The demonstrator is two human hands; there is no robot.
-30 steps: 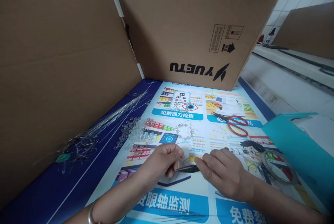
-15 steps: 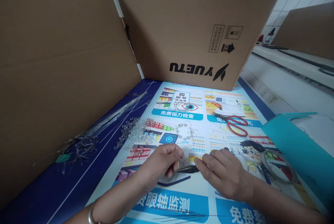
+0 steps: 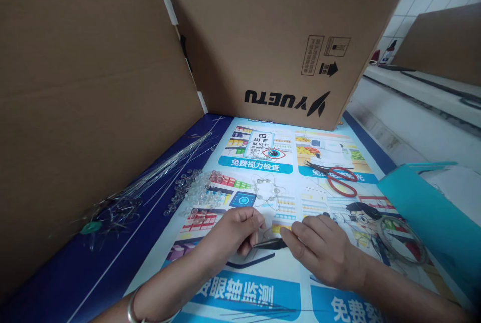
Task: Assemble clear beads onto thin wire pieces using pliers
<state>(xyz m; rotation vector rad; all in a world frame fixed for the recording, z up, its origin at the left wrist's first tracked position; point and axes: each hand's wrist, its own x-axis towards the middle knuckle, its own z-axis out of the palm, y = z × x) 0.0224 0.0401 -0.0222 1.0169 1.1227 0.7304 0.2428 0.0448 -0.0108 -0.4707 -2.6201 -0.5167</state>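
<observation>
My left hand and my right hand meet low over a printed poster mat. Between them lies a small dark pointed tool; my right hand's fingers pinch its right end, and my left hand's fingertips close on a thin wire at its tip. Just beyond my left hand sits a small ring of clear beads on wire. A heap of loose clear beads lies further left. A metal bangle circles my left wrist.
Tall cardboard sheets wall off the left and back. A bundle of thin wires lies along the left. Red-handled scissors rest at the right, beside a teal box and a wire coil.
</observation>
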